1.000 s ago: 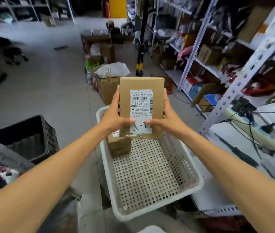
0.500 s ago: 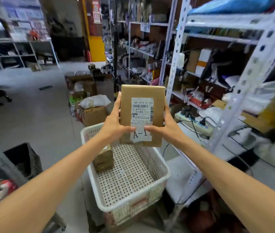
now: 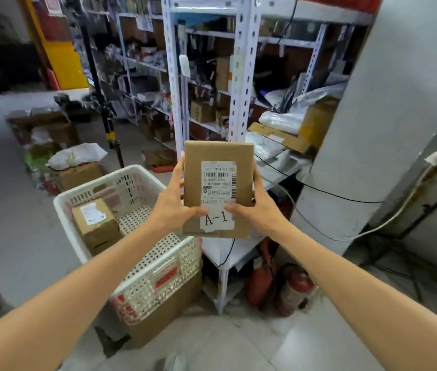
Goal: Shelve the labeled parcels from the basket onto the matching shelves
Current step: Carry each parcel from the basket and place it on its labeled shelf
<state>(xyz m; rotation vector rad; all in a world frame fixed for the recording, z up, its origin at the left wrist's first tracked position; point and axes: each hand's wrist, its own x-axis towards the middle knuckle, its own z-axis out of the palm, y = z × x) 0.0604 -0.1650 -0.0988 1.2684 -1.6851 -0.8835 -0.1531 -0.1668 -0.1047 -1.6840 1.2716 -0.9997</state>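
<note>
Grey concrete floor [image 3: 3, 199] lies open on the left, white steel shelving [image 3: 241, 76] stands ahead and a pillar [image 3: 372, 129] crowds the right. The left hand [image 3: 174, 207] and right hand [image 3: 252, 210] clasp the flat brown parcel [image 3: 218, 153] upright by its side edges, right of the white basket [image 3: 60, 210]. Its label reads "A-1". A smaller box [image 3: 99, 231] sits in the basket.

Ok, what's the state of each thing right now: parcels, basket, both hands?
A-1 parcel: held upright in the air, label facing the camera.
left hand: grips the parcel's left edge, thumb on the front.
right hand: grips its right edge, thumb on the front.
basket: sits on a cardboard box, one parcel visible inside.
small parcel: lying in the basket, label up.
</note>
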